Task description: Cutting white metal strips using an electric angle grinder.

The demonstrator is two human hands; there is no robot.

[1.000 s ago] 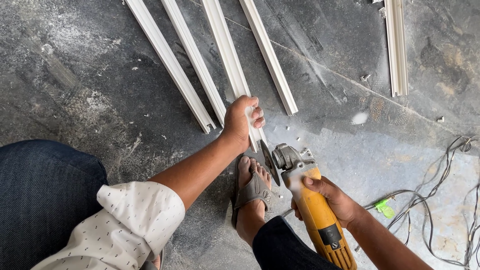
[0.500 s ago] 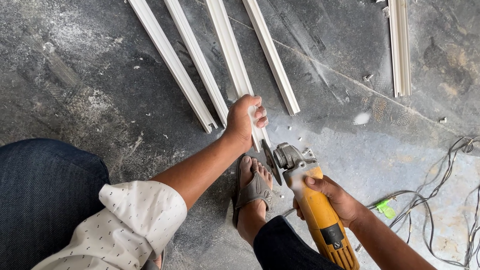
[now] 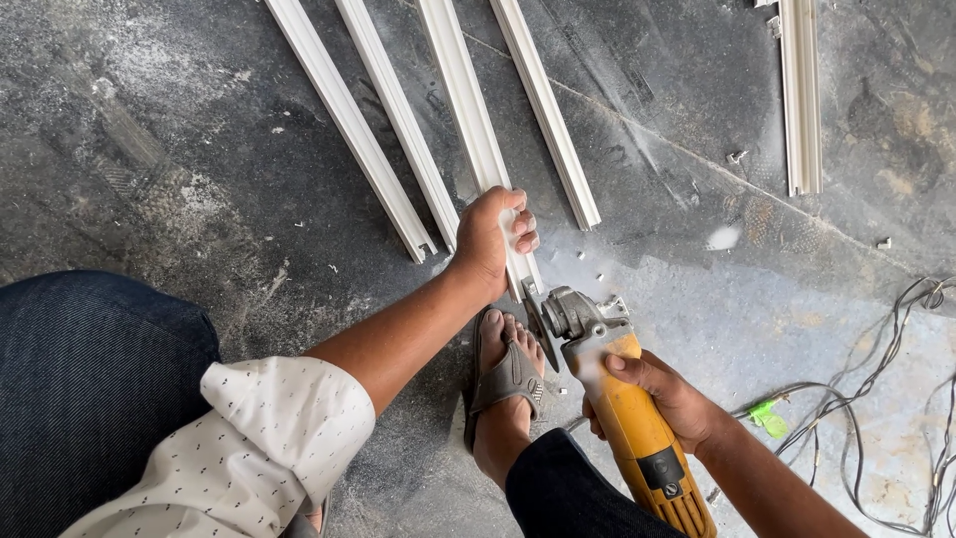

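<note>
a: what is the left hand (image 3: 493,239) doing?

b: it is wrapping around the near end of a white plastic channel strip (image 3: 476,130), fingers curling over the strip's right edge and clamping it down against the concrete floor (image 3: 179,169). the strip is running away from the hand toward the floor's far edge, third in a row of four.

a: and the right hand (image 3: 669,399)?

b: it is gripping the yellow body of an angle grinder (image 3: 622,408), fingers closing tight around it with the thumb lying on top. the grinder's grey head is pointing toward the left hand, and its disc (image 3: 540,324) is sitting just below those knuckles, right at the strip's cut end. i cannot tell whether the disc is touching the strip.

a: what is lying around them?

b: a foot in a grey sandal (image 3: 508,374) is resting just beside the disc, between the two arms. the other white strips (image 3: 393,110) are lying on both sides, one more strip (image 3: 800,90) well apart toward the far right corner. tangled cables (image 3: 886,369) are trailing along the right edge.
</note>
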